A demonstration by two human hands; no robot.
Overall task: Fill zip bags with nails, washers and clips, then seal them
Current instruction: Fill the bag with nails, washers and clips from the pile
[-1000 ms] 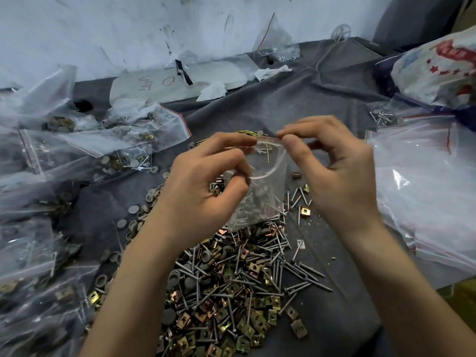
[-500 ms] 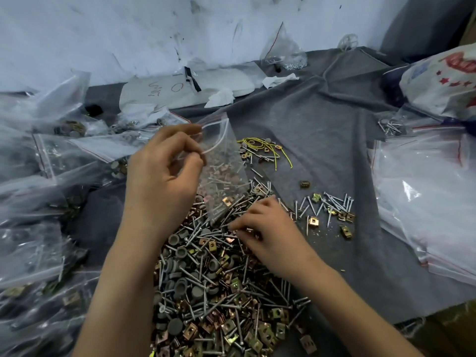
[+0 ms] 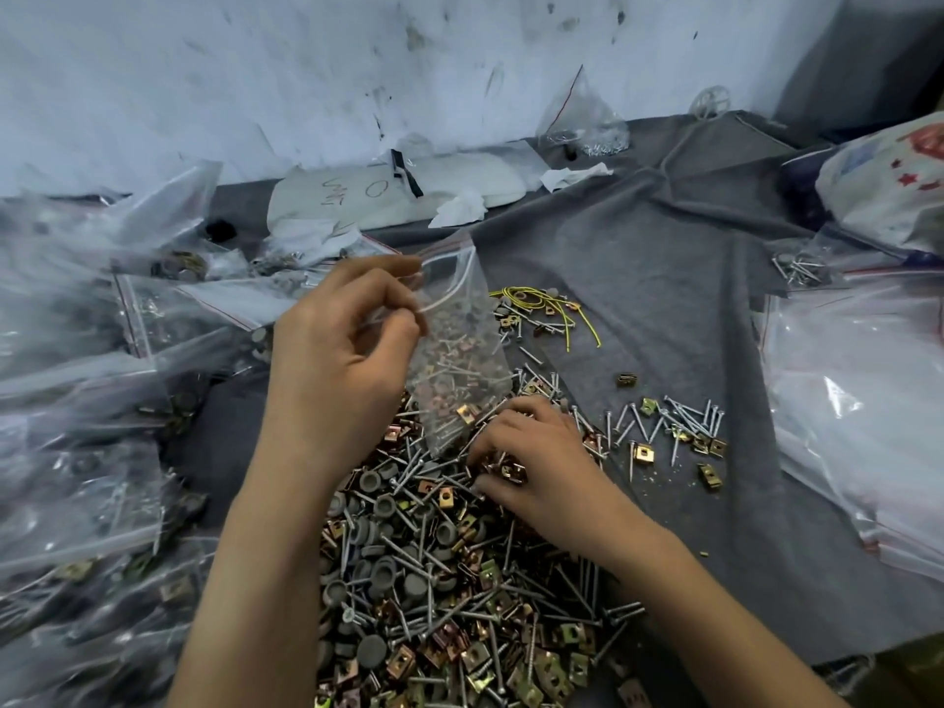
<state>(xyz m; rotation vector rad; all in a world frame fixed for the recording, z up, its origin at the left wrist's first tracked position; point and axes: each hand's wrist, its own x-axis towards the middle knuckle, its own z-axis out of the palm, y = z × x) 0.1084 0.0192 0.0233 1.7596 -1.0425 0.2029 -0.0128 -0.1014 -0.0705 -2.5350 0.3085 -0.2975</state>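
Note:
My left hand [image 3: 342, 360] pinches the mouth of a small clear zip bag [image 3: 459, 350] and holds it open above the heap; the bag hangs down. A large heap of nails, grey washers and brass clips [image 3: 434, 564] covers the grey cloth below. My right hand [image 3: 531, 452] lies palm down on the heap's upper edge, its fingers curled round a few brass clips [image 3: 505, 467]. A smaller scatter of nails and clips [image 3: 669, 431] lies to the right.
Filled clear zip bags [image 3: 87, 401] are piled along the left. Empty bags [image 3: 863, 401] are stacked at right, under a printed sack [image 3: 889, 181]. Yellow wire [image 3: 541, 304] lies behind the heap. A white pad [image 3: 388, 191] and a bag of screws [image 3: 587, 125] sit by the wall.
One second ago both hands held the bag's mouth. My right hand let go, dropped to the heap and closed on clips, while my left hand moved the bag left and up.

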